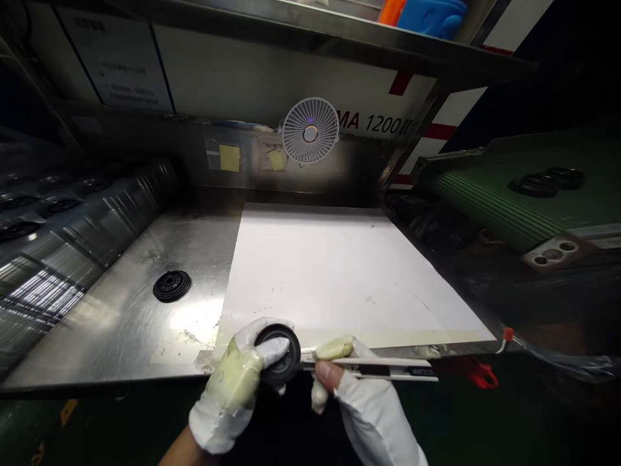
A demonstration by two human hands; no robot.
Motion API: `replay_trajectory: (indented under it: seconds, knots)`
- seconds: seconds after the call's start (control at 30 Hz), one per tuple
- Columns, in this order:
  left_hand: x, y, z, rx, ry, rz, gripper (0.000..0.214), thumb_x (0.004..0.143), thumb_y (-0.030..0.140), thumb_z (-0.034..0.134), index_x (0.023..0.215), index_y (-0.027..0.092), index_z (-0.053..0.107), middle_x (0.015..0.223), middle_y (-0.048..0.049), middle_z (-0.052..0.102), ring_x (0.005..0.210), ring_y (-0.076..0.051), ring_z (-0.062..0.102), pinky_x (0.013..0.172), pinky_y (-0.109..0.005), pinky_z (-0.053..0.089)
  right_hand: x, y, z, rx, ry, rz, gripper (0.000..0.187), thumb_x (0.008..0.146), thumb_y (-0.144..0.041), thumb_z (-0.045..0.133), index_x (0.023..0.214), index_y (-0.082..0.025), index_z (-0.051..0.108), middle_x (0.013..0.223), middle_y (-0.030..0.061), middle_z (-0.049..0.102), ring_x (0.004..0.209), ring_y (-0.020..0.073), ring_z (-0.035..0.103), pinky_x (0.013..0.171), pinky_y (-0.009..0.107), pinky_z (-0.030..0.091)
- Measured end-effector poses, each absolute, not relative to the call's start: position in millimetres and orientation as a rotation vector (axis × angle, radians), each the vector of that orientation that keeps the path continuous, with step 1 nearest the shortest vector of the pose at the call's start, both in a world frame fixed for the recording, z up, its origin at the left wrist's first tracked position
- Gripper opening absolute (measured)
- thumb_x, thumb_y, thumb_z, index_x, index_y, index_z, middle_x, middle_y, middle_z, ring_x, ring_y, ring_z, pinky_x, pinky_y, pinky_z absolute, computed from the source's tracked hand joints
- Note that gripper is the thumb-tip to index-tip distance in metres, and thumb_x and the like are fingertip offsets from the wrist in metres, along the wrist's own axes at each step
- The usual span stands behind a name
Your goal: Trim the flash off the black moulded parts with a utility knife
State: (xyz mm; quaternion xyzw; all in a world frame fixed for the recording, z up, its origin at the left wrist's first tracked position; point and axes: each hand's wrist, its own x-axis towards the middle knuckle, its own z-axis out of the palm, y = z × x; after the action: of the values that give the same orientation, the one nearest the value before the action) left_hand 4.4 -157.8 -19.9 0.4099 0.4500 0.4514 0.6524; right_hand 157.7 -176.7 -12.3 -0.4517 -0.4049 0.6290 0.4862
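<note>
**A black wheel-shaped part (285,371) is held up by a white-handled tool (412,363)**

On the far left, clear trays (116,210) are piled up, with round black parts (61,204) on top. They seem to be put there so they are close to the left side. Next, a black ribbed disc (172,287) lies flat on the shiny metal table (198,223), all by itself and near the hands.

Then comes the left hand (235,375), in a white glove with yellow patches. It grips the wheel-shaped part over the front edge of the table — thumb across the face, fingers behind. That pinch likely stops the part from turning. The face points at the head camera, probably so the person can see it well.

A big white sheet (320,272) covers the middle of the table, maybe to give a clean, bright place. Behind it, a small round fan (310,133) faces the person, perhaps to blow cool air.

Just right of the part, the right hand (353,385) grasps the tool, which may be a knife. The thumb pokes out bare and sits close to the thin dark tip — good for small, careful moves. The tip is right by the part's edge, but I cannot tell if they touch.

Farther right, a red handle (478,373) shows below the table edge, and black discs (536,185) sit on a green conveyor belt (495,200).
</note>
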Motion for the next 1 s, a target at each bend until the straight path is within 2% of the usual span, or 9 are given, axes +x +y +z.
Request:
replay_trajectory:
  seconds: [0.1, 0.3, 0.43, 0.6, 0.67, 0.77, 0.83, 0.9, 1.0]
  knots:
    - [3, -158, -21, 0.957, 1.021, 1.030, 0.016, 0.081, 0.030, 0.051, 0.076, 0.015, 0.057, 0.066, -0.0011, 0.054, 0.054, -0.013, 0.049, 0.047, -0.025, 0.040, 162, -177, -10, -1.083, -1.056, 1.558, 0.031, 0.079, -0.032, 0.061, 0.054, -0.015, 0.058, 0.052, 0.0029, 0.058, 0.053, 0.0151, 0.054, 0.059, 0.028, 0.046]
    - [1, -160, -8, 0.906, 1.019, 0.912, 0.022, 0.078, 0.028, 0.055, 0.093, 0.014, 0.061, 0.069, -0.0030, 0.059, 0.057, -0.015, 0.053, 0.044, -0.024, 0.042, 170, -153, -1, -1.016, -1.111, 1.491, 0.014, 0.080, -0.026, 0.063, 0.071, -0.016, 0.059, 0.057, -0.0002, 0.059, 0.059, 0.0146, 0.056, 0.063, 0.027, 0.045]
    - [1, -161, -8, 0.888, 1.015, 0.895, 0.022, 0.077, 0.029, 0.056, 0.092, 0.014, 0.061, 0.068, -0.0020, 0.058, 0.055, -0.014, 0.053, 0.042, -0.023, 0.042, 179, -151, 1, -1.122, -1.217, 1.503, 0.018, 0.079, -0.026, 0.064, 0.067, -0.015, 0.059, 0.059, 0.0013, 0.061, 0.062, 0.0148, 0.056, 0.067, 0.028, 0.043]
    - [2, -159, -13, 0.896, 1.006, 0.933, 0.018, 0.077, 0.029, 0.056, 0.084, 0.014, 0.061, 0.068, -0.0021, 0.057, 0.056, -0.014, 0.052, 0.042, -0.022, 0.041, 187, -159, 0, -1.050, -1.116, 1.753, 0.015, 0.077, -0.027, 0.063, 0.072, -0.014, 0.059, 0.049, 0.0005, 0.057, 0.047, 0.0125, 0.050, 0.050, 0.025, 0.038]
    - [2, -158, -12, 0.890, 1.011, 0.940, 0.018, 0.076, 0.029, 0.057, 0.085, 0.014, 0.061, 0.069, -0.0025, 0.057, 0.057, -0.014, 0.052, 0.043, -0.022, 0.041, 186, -158, 1, -1.005, -1.079, 1.751, 0.018, 0.076, -0.030, 0.063, 0.071, -0.013, 0.059, 0.047, -0.0003, 0.055, 0.043, 0.0117, 0.047, 0.048, 0.025, 0.037]
    - [2, -156, -9, 0.826, 1.024, 0.962, 0.018, 0.073, 0.030, 0.061, 0.084, 0.015, 0.062, 0.068, -0.0019, 0.057, 0.055, -0.013, 0.051, 0.042, -0.022, 0.040, 184, -148, 1, -1.128, -1.105, 1.557, 0.027, 0.078, -0.036, 0.061, 0.062, -0.015, 0.058, 0.048, -0.0002, 0.053, 0.047, 0.0125, 0.049, 0.053, 0.027, 0.042]
    - [2, -156, -8, 0.732, 1.020, 1.019, 0.022, 0.074, 0.035, 0.060, 0.085, 0.016, 0.063, 0.071, -0.0032, 0.058, 0.057, -0.013, 0.051, 0.044, -0.022, 0.041, 186, -137, -4, -1.269, -1.231, 1.268, 0.025, 0.079, -0.035, 0.061, 0.063, -0.016, 0.060, 0.058, 0.0017, 0.059, 0.057, 0.0152, 0.055, 0.063, 0.029, 0.046]
    - [1, -155, -10, 0.622, 1.045, 1.077, 0.031, 0.077, 0.043, 0.055, 0.089, 0.017, 0.064, 0.077, -0.0055, 0.061, 0.061, -0.015, 0.053, 0.045, -0.023, 0.042, 191, -124, -14, -1.305, -1.431, 0.891, 0.013, 0.079, -0.030, 0.061, 0.078, -0.018, 0.065, 0.076, 0.0032, 0.063, 0.073, 0.0179, 0.059, 0.073, 0.031, 0.046]
    - [1, -153, -15, 0.485, 1.035, 1.097, 0.047, 0.079, 0.055, 0.045, 0.097, 0.016, 0.062, 0.080, -0.0071, 0.061, 0.063, -0.017, 0.055, 0.043, -0.026, 0.043, 202, -97, -36, -1.234, -1.741, 0.474, 0.019, 0.082, -0.025, 0.055, 0.098, -0.022, 0.064, 0.094, 0.0046, 0.061, 0.087, 0.0199, 0.057, 0.081, 0.032, 0.045]
